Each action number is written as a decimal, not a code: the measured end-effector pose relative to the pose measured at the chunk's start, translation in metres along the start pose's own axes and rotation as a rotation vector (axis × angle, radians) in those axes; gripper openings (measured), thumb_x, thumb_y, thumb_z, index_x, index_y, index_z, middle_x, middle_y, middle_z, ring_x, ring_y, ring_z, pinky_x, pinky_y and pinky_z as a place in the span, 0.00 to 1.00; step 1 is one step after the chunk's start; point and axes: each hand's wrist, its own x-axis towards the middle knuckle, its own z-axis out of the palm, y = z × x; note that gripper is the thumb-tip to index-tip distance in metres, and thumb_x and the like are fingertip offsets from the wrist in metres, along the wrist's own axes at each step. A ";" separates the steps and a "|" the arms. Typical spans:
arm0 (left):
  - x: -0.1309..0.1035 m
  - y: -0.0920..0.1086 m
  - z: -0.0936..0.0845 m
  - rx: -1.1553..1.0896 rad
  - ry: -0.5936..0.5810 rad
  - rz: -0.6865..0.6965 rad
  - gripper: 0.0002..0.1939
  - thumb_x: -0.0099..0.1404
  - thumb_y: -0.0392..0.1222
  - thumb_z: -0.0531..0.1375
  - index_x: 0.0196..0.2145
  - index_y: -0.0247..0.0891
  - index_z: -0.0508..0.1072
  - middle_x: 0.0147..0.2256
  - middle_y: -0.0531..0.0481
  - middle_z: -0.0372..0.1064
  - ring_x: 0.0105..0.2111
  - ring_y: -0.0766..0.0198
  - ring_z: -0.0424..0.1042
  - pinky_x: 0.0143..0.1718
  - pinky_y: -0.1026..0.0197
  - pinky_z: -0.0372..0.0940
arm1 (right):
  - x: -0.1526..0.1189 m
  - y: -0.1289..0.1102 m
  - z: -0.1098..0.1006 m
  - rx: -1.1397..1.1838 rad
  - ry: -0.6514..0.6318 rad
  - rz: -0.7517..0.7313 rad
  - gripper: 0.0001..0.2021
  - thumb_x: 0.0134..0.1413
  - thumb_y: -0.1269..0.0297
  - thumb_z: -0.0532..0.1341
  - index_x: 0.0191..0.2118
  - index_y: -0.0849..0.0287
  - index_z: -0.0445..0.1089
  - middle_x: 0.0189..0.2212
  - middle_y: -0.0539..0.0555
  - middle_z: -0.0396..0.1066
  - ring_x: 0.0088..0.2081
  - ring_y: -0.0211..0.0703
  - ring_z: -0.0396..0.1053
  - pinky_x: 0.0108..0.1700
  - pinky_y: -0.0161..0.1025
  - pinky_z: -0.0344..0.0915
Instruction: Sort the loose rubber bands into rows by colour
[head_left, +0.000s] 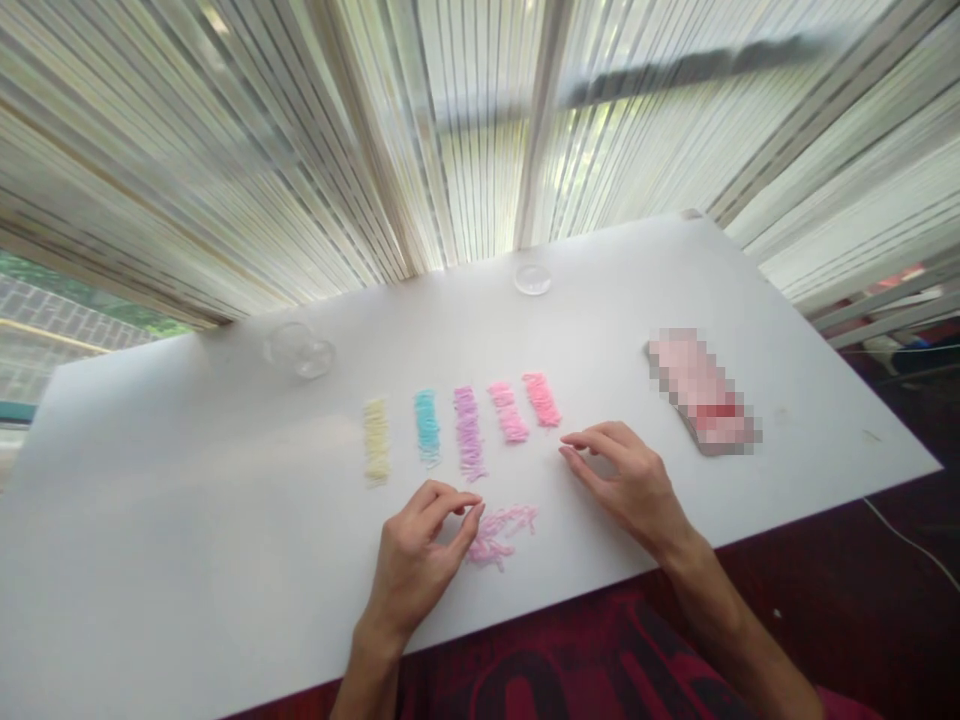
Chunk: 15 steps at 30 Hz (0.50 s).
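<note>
On the white table, small strips lie stacked in upright columns: yellow strips [376,443], blue strips [427,428], purple strips [469,432], light pink strips [509,412] and bright pink strips [541,400]. Below them is a loose pile of pale pink-purple strips [499,540]. My left hand [427,545] is at the left edge of this pile, thumb and forefinger pinched together; anything between the tips is too small to make out. To the right of the pile, my right hand [626,480] hovers below the bright pink column, thumb and forefinger slightly apart, with nothing visible between them.
A blurred pink packet [701,390] lies on the white table [187,520] at the right. One clear round dish [532,279] sits near the back edge, and clear round containers [313,358] stand at the back left. Striped curtains [480,130] hang behind the table.
</note>
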 end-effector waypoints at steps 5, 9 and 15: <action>-0.007 0.001 -0.006 0.052 -0.110 0.019 0.06 0.70 0.38 0.63 0.43 0.42 0.79 0.33 0.52 0.73 0.31 0.66 0.75 0.33 0.66 0.70 | -0.023 -0.022 0.005 0.099 -0.189 -0.063 0.06 0.64 0.72 0.62 0.42 0.55 0.73 0.35 0.53 0.74 0.37 0.45 0.74 0.39 0.42 0.73; -0.009 0.002 -0.006 0.059 -0.134 0.028 0.05 0.71 0.38 0.62 0.42 0.42 0.79 0.33 0.52 0.73 0.32 0.65 0.76 0.35 0.65 0.70 | -0.033 -0.027 0.010 0.112 -0.237 -0.065 0.07 0.64 0.74 0.61 0.43 0.55 0.73 0.35 0.53 0.74 0.37 0.46 0.73 0.39 0.43 0.74; -0.006 0.003 -0.004 0.051 -0.141 0.059 0.05 0.71 0.37 0.62 0.42 0.42 0.78 0.33 0.52 0.73 0.32 0.65 0.76 0.35 0.65 0.69 | -0.004 -0.003 0.006 -0.060 -0.048 -0.060 0.07 0.67 0.71 0.60 0.45 0.55 0.74 0.36 0.55 0.75 0.39 0.49 0.74 0.42 0.46 0.73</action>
